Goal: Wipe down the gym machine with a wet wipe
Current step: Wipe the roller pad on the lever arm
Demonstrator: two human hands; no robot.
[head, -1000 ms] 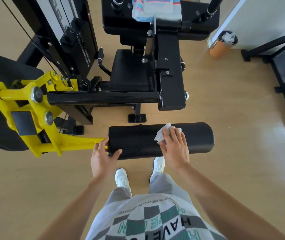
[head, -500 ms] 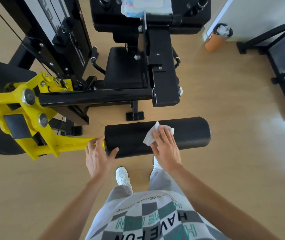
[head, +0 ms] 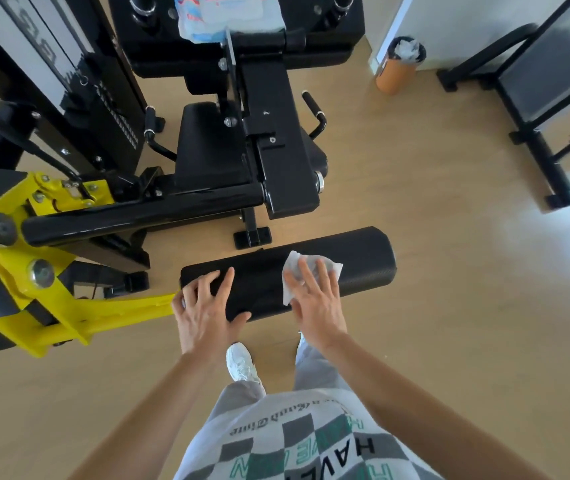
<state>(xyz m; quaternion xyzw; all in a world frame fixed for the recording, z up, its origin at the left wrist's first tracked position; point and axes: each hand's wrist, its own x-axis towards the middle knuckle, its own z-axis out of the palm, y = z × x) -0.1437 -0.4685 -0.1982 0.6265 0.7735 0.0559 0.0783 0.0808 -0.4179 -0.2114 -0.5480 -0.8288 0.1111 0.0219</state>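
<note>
Shirt (head: 294, 441) reads "HAVE". Left grip (head: 204, 306) clasps the roller pad's (head: 363, 258) left end beside the yellow arm (head: 69, 306); right grip (head: 314, 299) — fingers straight — presses the wet wipe (head: 294, 270) flat on the pad's top. Open floor (head: 450, 323) lies rightward; beyond, a wipes pack (head: 221, 15) rests on the machine (head: 276, 150).

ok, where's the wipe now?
Head view, just right of centre: the wipe lies on the black roller pad, pressed flat under the right hand.
</note>
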